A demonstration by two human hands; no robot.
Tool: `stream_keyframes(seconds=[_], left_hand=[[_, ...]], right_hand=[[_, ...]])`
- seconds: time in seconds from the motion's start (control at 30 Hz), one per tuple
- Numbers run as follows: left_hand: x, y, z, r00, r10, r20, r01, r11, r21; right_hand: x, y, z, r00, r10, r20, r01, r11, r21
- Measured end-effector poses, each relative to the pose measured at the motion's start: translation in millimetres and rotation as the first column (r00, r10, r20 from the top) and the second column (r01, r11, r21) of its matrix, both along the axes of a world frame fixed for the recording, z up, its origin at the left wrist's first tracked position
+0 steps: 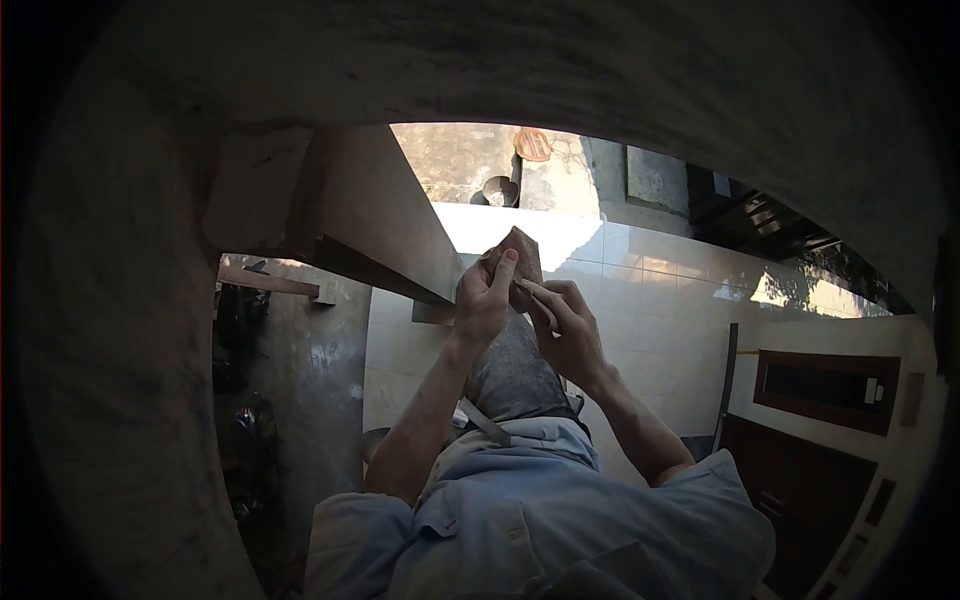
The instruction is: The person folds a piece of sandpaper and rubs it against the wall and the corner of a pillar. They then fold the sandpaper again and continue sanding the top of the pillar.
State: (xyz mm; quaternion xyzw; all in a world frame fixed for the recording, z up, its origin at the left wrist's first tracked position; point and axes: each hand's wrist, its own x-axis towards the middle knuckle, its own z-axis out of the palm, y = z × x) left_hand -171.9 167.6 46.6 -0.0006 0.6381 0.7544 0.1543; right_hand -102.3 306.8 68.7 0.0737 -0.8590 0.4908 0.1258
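Observation:
Above my lap, my left hand [486, 300] is wrapped round a brown-grey angular block [520, 244], its thumb pressed along the face. The block tapers to a blunt point at the top; I cannot tell its kind or material. My right hand [568, 325] is closed, with fingertips against the block's lower right side. Whether a small thing sits between those fingers is hidden. Beneath both hands are my dusty grey trousers [525, 375]. A flat grey strip [485, 422] lies slantwise by my waist, left of centre.
A large pale panel [385, 210] stands close on my left, its lower edge near my left hand. Beyond the pale tiled floor [640, 330] are a dark bucket [500, 190] and a round reddish-brown item [533, 145]. Dark wooden furniture [800, 480] is at the right.

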Motion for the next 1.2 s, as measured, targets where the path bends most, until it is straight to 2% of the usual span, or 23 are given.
stream_keyframes(seconds=[0.03,0.13,0.23,0.27,0.37,0.47,0.6,0.7,0.73,0.83,0.9,0.97,1.03,1.2], left_hand=[[0.1,-1.3,1.8,1.0,0.011,-0.027,-0.013,0.999,-0.049],[7.4,-3.0,20.3,0.965,0.058,-0.257,-0.102,0.982,-0.162],[17.9,-4.6,72.0,0.869,0.203,-0.451,-0.284,0.952,-0.117],[18.4,-9.1,82.1,0.867,0.194,-0.459,-0.272,0.956,-0.111],[15.0,-17.5,131.9,0.648,0.235,-0.725,-0.505,0.845,-0.177],[-2.6,-21.3,160.2,0.373,0.297,-0.879,-0.649,0.76,-0.019],[-37.1,-13.0,179.7,0.3,0.248,-0.921,-0.746,0.663,-0.064],[-37.9,-3.2,179.8,0.29,0.116,-0.95,-0.825,0.533,-0.187],[-38.6,1.8,172.3,0.306,0.161,-0.938,-0.808,0.564,-0.167],[-42.1,-4.1,166.3,0.261,0.045,-0.964,-0.908,0.352,-0.229],[-58.0,-4.6,170.2,0.084,0.137,-0.987,-0.914,0.404,-0.022],[-65.4,-5.9,177.0,0.011,0.144,-0.99,-0.916,0.398,0.048],[-66.1,-9.8,190.9,0.041,0.059,-0.997,-0.94,0.341,-0.019],[-69.9,-2.0,171.5,0.038,0.05,-0.998,-0.954,0.3,-0.021]], right_hand=[[-3.2,2.5,-2.3,0.998,-0.054,-0.03,0.053,0.998,-0.029],[-15.6,17.5,-7.2,0.973,-0.215,-0.089,0.201,0.969,-0.14],[-21.3,24.6,1.6,0.961,-0.27,-0.066,0.245,0.935,-0.255],[-21.6,28.2,-3.3,0.969,-0.237,-0.065,0.213,0.942,-0.26],[-20.7,28.4,-6.0,0.978,-0.206,0.005,0.2,0.941,-0.273],[-24.5,25.7,-13.6,0.972,-0.18,-0.15,0.15,0.97,-0.192],[-20.3,20.8,-9.5,0.984,-0.165,-0.063,0.147,0.963,-0.227],[-15.5,21.1,-11.1,0.988,-0.152,-0.026,0.139,0.953,-0.268],[-14.0,21.7,-11.3,0.989,-0.15,-0.011,0.141,0.948,-0.285],[-12.0,26.1,-10.0,0.988,-0.151,0.029,0.153,0.939,-0.308],[-13.7,29.1,-7.3,0.987,-0.152,0.047,0.159,0.932,-0.325],[-14.0,29.6,-7.4,0.987,-0.152,0.057,0.162,0.922,-0.352],[-16.3,27.5,-8.0,0.988,-0.144,0.058,0.156,0.916,-0.371],[-17.5,20.3,2.9,0.986,-0.097,0.133,0.142,0.907,-0.397]])
